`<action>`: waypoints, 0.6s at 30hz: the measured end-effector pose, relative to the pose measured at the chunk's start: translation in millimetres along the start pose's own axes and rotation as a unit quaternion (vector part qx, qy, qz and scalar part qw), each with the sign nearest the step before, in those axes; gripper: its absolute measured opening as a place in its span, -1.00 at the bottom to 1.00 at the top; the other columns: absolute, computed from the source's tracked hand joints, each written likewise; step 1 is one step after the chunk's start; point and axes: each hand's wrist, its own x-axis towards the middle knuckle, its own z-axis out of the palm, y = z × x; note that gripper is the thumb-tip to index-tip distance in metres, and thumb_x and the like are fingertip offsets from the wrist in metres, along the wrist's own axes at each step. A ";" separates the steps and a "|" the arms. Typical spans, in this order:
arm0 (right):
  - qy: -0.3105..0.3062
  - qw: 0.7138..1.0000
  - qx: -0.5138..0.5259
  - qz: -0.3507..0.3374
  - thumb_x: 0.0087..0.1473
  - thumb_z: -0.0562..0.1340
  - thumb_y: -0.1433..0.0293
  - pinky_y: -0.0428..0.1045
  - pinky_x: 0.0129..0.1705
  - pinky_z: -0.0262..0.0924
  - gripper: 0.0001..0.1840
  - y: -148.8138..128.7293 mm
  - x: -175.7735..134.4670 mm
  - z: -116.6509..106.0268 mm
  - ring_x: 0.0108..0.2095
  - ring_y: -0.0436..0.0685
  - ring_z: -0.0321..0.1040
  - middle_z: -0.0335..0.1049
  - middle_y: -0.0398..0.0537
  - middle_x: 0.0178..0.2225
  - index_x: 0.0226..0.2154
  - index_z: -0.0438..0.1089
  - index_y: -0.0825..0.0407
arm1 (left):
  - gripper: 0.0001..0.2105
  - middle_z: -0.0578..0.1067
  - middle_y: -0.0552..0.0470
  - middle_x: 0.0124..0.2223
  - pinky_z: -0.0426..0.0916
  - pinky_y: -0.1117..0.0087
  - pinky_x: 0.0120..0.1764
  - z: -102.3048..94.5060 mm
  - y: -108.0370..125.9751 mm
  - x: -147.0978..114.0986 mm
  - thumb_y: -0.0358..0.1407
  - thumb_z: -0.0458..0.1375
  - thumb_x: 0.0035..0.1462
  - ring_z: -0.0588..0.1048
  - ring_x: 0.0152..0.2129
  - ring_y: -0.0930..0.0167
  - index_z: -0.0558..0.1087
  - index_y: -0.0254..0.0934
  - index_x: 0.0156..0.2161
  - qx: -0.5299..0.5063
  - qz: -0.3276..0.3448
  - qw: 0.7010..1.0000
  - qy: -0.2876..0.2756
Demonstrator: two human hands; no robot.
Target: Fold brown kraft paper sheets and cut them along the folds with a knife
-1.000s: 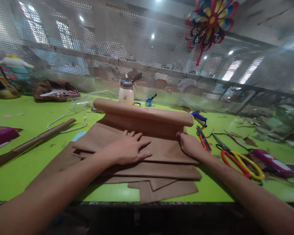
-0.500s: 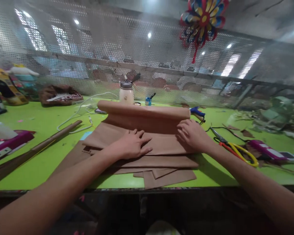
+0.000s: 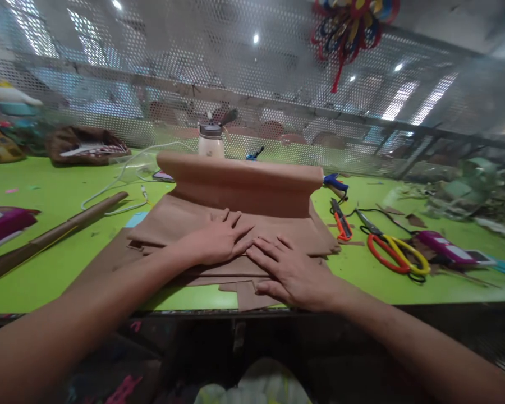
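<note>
A large sheet of brown paper (image 3: 242, 188) lies folded on the green table, its far edge curled up into a loose roll. My left hand (image 3: 223, 240) presses flat on the lower layer with fingers spread. Beside it, fingertips close to the left thumb, my right hand (image 3: 292, 272) rests palm down on the near part of the paper, fingers apart. Neither hand grasps anything. Smaller brown paper pieces (image 3: 246, 294) stick out beneath, near the table's front edge. How many layers lie under my hands cannot be made out.
To the right are a utility knife (image 3: 341, 221), scissors (image 3: 398, 252) with red and yellow handles, a blue glue gun (image 3: 335, 182) and a purple power strip (image 3: 444, 247). A bottle (image 3: 211, 140) stands behind the roll. A long brown strip (image 3: 54, 235) lies left, near a white cable (image 3: 109, 212).
My right hand has moved from the paper's right side, near the roll, down and left to beside my left hand. The utility knife has come into sight. The view has tilted down slightly.
</note>
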 end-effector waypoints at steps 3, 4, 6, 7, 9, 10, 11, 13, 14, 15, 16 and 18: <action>-0.019 1.000 -0.005 -0.012 0.23 -0.14 -0.04 0.29 0.29 -0.29 -0.26 1.5 -2.1 -6.8 0.32 0.28 -0.25 -0.14 0.11 0.33 0.29 -0.03 0.06 | -0.38 0.05 -0.27 0.32 -0.09 -0.24 0.09 2.1 -0.9 0.5 0.13 -0.31 0.23 0.01 0.23 -0.09 0.09 -0.08 0.29 0.016 -0.003 1.000 0.004; -0.022 1.000 -0.005 -0.013 0.22 -0.13 -0.04 0.29 0.29 -0.29 -0.25 2.4 -4.3 -8.0 0.32 0.28 -0.25 -0.13 0.09 0.33 0.29 -0.03 0.06 | -0.38 0.06 -0.28 0.31 -0.09 -0.24 0.09 2.7 -1.5 0.9 0.13 -0.31 0.23 0.02 0.22 -0.09 0.09 -0.09 0.28 0.022 -0.002 1.000 0.008; -0.026 1.000 -0.002 -0.009 0.21 -0.10 -0.05 0.28 0.29 -0.29 -0.24 5.1 -12.7 -9.0 0.32 0.27 -0.26 -0.13 0.07 0.33 0.29 -0.02 0.06 | -0.39 0.07 -0.28 0.31 -0.09 -0.24 0.09 3.8 -2.6 1.9 0.12 -0.30 0.23 0.03 0.22 -0.10 0.10 -0.08 0.28 0.029 0.000 0.999 0.016; -0.027 1.000 -0.001 -0.002 0.21 -0.09 -0.05 0.28 0.30 -0.28 -0.24 7.0 -18.9 -8.7 0.33 0.26 -0.26 -0.13 0.06 0.33 0.29 -0.03 0.06 | -0.39 0.06 -0.27 0.31 -0.08 -0.24 0.08 4.2 -3.1 2.4 0.12 -0.30 0.24 0.03 0.22 -0.10 0.10 -0.07 0.28 0.028 0.000 0.999 0.016; -0.022 1.000 0.000 0.022 0.22 -0.07 -0.03 0.27 0.30 -0.27 -0.24 11.4 -34.6 -7.0 0.33 0.23 -0.26 -0.13 0.05 0.33 0.29 -0.05 0.09 | -0.39 0.05 -0.25 0.32 -0.07 -0.25 0.07 4.6 -3.8 3.3 0.11 -0.30 0.24 0.00 0.23 -0.10 0.09 -0.07 0.29 0.023 0.002 1.000 0.011; -0.017 0.999 -0.003 0.035 0.23 -0.08 -0.01 0.26 0.31 -0.26 -0.25 13.9 -43.3 -5.8 0.33 0.21 -0.26 -0.14 0.05 0.33 0.29 -0.06 0.11 | -0.39 0.04 -0.24 0.33 -0.06 -0.25 0.07 4.6 -3.9 3.6 0.11 -0.30 0.24 -0.02 0.23 -0.11 0.08 -0.07 0.29 0.020 0.002 1.000 0.008; -0.010 0.999 -0.009 0.047 0.24 -0.08 0.02 0.26 0.31 -0.26 -0.26 16.4 -51.9 -4.3 0.33 0.19 -0.26 -0.15 0.05 0.33 0.29 -0.07 0.13 | -0.39 0.04 -0.23 0.33 -0.06 -0.26 0.07 4.5 -4.0 3.8 0.11 -0.30 0.24 -0.03 0.23 -0.11 0.08 -0.07 0.29 0.017 0.002 1.000 0.005; 0.004 0.998 -0.022 0.066 0.26 -0.08 0.06 0.24 0.32 -0.26 -0.29 20.9 -67.3 -1.4 0.33 0.16 -0.26 -0.17 0.07 0.33 0.29 -0.06 0.16 | -0.39 0.04 -0.21 0.33 -0.09 -0.28 0.06 4.7 -4.3 4.0 0.11 -0.30 0.24 -0.02 0.23 -0.09 0.07 -0.06 0.29 0.011 0.003 1.000 0.002; 0.010 0.997 -0.027 0.075 0.27 -0.08 0.07 0.23 0.32 -0.25 -0.30 22.9 -73.4 -0.1 0.33 0.15 -0.26 -0.17 0.08 0.33 0.28 -0.06 0.17 | -0.40 0.03 -0.20 0.33 -0.11 -0.29 0.07 5.0 -4.7 4.1 0.11 -0.31 0.24 -0.02 0.23 -0.08 0.06 -0.05 0.29 0.010 0.003 1.000 0.002; 0.015 0.996 -0.031 0.084 0.27 -0.08 0.08 0.23 0.31 -0.23 -0.31 24.4 -78.3 1.1 0.33 0.15 -0.26 -0.16 0.09 0.33 0.28 -0.05 0.17 | -0.40 0.03 -0.19 0.33 -0.12 -0.29 0.07 5.5 -5.1 4.2 0.10 -0.31 0.24 -0.01 0.23 -0.07 0.06 -0.05 0.30 0.008 0.003 1.000 0.003; 0.019 0.995 -0.034 0.093 0.27 -0.08 0.09 0.23 0.31 -0.21 -0.32 25.7 -82.1 2.1 0.33 0.16 -0.25 -0.15 0.09 0.33 0.28 -0.03 0.17 | -0.41 0.03 -0.18 0.33 -0.13 -0.29 0.08 6.2 -5.7 4.3 0.10 -0.31 0.25 -0.02 0.24 -0.06 0.05 -0.04 0.30 0.008 0.003 1.000 0.003; 0.029 0.993 -0.038 0.111 0.27 -0.08 0.10 0.25 0.30 -0.18 -0.34 27.1 -86.8 3.7 0.33 0.18 -0.24 -0.13 0.10 0.32 0.26 0.01 0.16 | -0.40 0.02 -0.18 0.34 -0.12 -0.28 0.08 7.7 -7.1 4.6 0.11 -0.32 0.25 -0.05 0.25 -0.06 0.05 -0.04 0.30 0.010 0.001 1.000 0.000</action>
